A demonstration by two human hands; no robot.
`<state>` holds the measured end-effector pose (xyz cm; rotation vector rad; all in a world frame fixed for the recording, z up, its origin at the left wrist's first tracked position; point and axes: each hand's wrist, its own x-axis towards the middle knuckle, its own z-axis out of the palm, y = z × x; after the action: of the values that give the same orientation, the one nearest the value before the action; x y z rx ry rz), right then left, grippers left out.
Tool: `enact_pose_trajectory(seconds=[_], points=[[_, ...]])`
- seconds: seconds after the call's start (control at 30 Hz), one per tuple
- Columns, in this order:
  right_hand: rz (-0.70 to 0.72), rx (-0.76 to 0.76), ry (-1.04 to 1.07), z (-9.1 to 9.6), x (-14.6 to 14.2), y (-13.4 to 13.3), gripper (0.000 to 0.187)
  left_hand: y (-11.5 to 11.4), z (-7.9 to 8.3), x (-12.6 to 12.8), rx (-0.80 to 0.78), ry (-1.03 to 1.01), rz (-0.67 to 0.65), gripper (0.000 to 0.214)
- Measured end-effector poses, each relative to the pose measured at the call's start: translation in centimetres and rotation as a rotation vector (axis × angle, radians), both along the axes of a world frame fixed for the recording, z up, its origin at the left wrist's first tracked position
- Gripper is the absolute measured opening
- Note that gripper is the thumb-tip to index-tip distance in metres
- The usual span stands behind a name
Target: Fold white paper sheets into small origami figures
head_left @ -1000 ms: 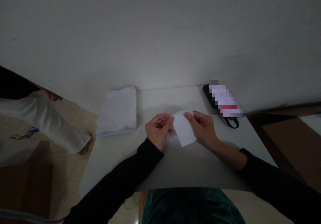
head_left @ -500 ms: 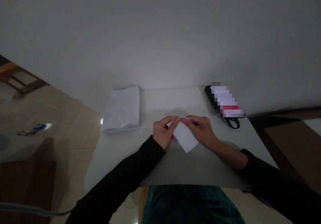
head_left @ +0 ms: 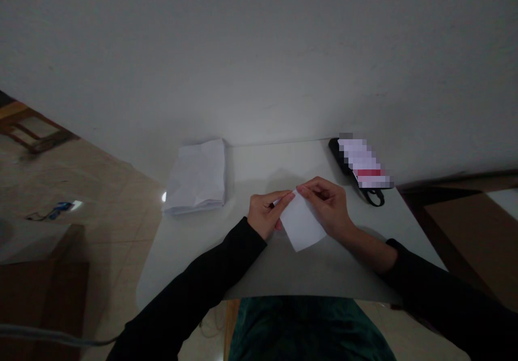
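Cloth (head_left: 309,328), dark green, just below near edge of white worktop (head_left: 279,161). Small paper (head_left: 303,223), white, is over mid-worktop, far corner between the hands: left hand (head_left: 267,213), grip pinches the paper, thumb on top; right hand (head_left: 328,204), grip pinches likewise, fingertips near the left's. Folded white stack (head_left: 196,177) lies farther left; black strapped object (head_left: 360,162), partly pixelated, farther right; grey wall (head_left: 259,59) behind.

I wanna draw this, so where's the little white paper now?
In the head view, the little white paper is just right of the middle, its top pinched by the left hand and right hand over the white table.
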<state>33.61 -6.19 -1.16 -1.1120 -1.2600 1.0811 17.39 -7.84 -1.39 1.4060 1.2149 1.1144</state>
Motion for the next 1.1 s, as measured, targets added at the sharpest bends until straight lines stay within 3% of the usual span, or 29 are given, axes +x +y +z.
enact_pose_trajectory(seconds=[0.1,0.3,0.47,0.67,0.77,0.9,1.1], points=[[0.062,-0.09,0.039,-0.1,0.0,0.2,0.028,0.2,0.0,0.0,-0.024,-0.015,0.031,0.032],[0.407,-0.347,-0.035,-0.7,0.0,0.1,0.054,1.0,0.0,-0.5,0.016,-0.027,0.179,0.037],[0.317,-0.263,-0.061,-0.6,-0.1,-0.1,0.052,1.2,0.3,-0.7,0.045,0.002,0.196,0.036],[0.341,-0.196,-0.1,-0.4,0.6,0.5,0.046,1.5,0.2,-1.0,0.073,-0.05,0.306,0.038],[0.223,-0.126,-0.088,-0.4,0.9,0.9,0.04,1.5,0.1,-1.1,0.095,-0.061,0.259,0.039],[0.081,-0.077,-0.082,-0.1,1.6,1.8,0.029,1.7,-0.2,-1.2,0.035,-0.071,0.097,0.042],[0.288,-0.138,-0.165,0.8,2.9,2.4,0.026,2.0,-0.4,-1.4,-0.074,-0.045,-0.065,0.039]])
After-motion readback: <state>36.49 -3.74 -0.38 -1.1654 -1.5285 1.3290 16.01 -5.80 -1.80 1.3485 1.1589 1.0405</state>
